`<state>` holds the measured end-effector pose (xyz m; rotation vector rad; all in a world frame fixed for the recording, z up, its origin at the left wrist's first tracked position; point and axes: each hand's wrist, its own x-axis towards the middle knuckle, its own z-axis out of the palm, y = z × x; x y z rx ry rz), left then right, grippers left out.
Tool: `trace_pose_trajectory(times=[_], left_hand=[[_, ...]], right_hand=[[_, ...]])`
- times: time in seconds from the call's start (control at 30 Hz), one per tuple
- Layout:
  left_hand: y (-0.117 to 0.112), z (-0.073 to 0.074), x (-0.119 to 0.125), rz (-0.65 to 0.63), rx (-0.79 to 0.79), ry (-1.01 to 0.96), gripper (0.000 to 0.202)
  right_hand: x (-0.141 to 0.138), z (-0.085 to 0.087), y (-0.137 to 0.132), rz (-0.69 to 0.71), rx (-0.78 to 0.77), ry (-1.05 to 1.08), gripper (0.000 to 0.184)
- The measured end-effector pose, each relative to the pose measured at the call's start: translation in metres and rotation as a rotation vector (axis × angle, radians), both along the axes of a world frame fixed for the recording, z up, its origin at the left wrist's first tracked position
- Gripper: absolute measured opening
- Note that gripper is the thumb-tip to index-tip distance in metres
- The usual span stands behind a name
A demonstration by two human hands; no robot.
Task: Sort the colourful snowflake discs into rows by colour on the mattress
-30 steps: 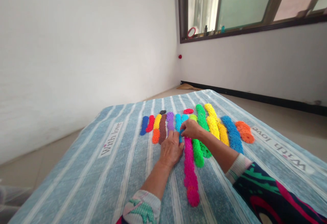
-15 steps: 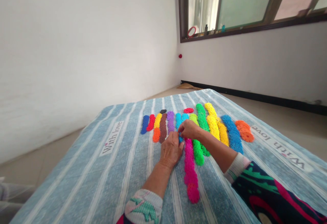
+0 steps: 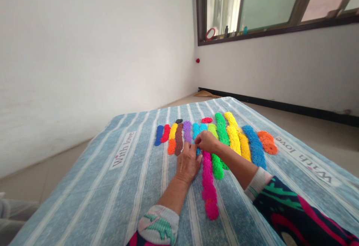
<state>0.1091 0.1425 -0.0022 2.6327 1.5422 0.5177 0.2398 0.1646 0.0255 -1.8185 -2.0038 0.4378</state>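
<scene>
Rows of overlapping plastic snowflake discs lie on a blue striped cloth (image 3: 134, 186). My left hand (image 3: 187, 163) rests at the near end of a light-blue disc row (image 3: 195, 129), fingers bent, thumb beside a bit of blue. From the right, my right hand (image 3: 206, 141) reaches over the rows with its fingertips pinched at that same spot. What the fingertips hold is hidden. A long magenta row (image 3: 209, 182) runs toward me beside my left hand. The purple row (image 3: 187, 131) ends just beyond the left fingers, with the brown row (image 3: 178, 139) left of it.
Green (image 3: 222, 130), yellow (image 3: 233, 139) and blue (image 3: 254, 146) rows lie to the right, with orange discs (image 3: 267, 142) at the end. Short dark-blue (image 3: 159, 135) and red (image 3: 165, 133) rows lie left. A red disc (image 3: 206, 120) sits behind. White walls (image 3: 98, 43) stand beyond the cloth.
Both hands stay at the same spot, with only slight finger movement. The whole view has shifted a little; the disc rows look unchanged.
</scene>
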Motion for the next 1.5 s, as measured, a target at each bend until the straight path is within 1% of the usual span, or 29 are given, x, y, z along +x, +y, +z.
trace_pose_trajectory(times=[0.13, 0.27, 0.37, 0.53, 0.73, 1.03, 1.3, 1.4, 1.5], left_hand=[[0.001, 0.000, 0.000, -0.007, -0.018, -0.024, 0.031], [0.004, 0.000, -0.001, -0.073, 0.018, -0.035, 0.037], [0.006, -0.001, -0.001, -0.114, 0.028, -0.023, 0.036], [0.007, -0.002, 0.000, -0.120, 0.033, -0.004, 0.038], [0.005, -0.002, 0.000, -0.036, 0.048, 0.014, 0.040], [0.005, -0.004, 0.001, -0.003, 0.062, -0.036, 0.039], [0.007, -0.004, 0.001, -0.011, 0.062, -0.017, 0.031], [0.008, -0.002, 0.002, 0.008, 0.069, -0.009, 0.032], [0.009, -0.001, 0.006, 0.032, 0.073, 0.001, 0.030]], right_hand=[[0.004, 0.000, -0.002, -0.039, 0.059, 0.008, 0.026], [0.008, 0.006, -0.007, -0.073, 0.113, 0.016, 0.026], [0.011, 0.008, -0.010, -0.077, 0.107, 0.008, 0.026], [0.010, 0.004, -0.012, -0.134, 0.063, -0.031, 0.029], [0.000, 0.004, -0.013, -0.207, 0.030, -0.071, 0.031], [-0.004, 0.001, -0.010, -0.239, 0.010, -0.057, 0.032], [-0.003, -0.004, -0.007, -0.213, 0.006, -0.009, 0.034], [-0.003, -0.003, -0.009, -0.197, 0.016, 0.013, 0.032], [0.000, 0.003, -0.013, -0.176, 0.030, 0.045, 0.031]])
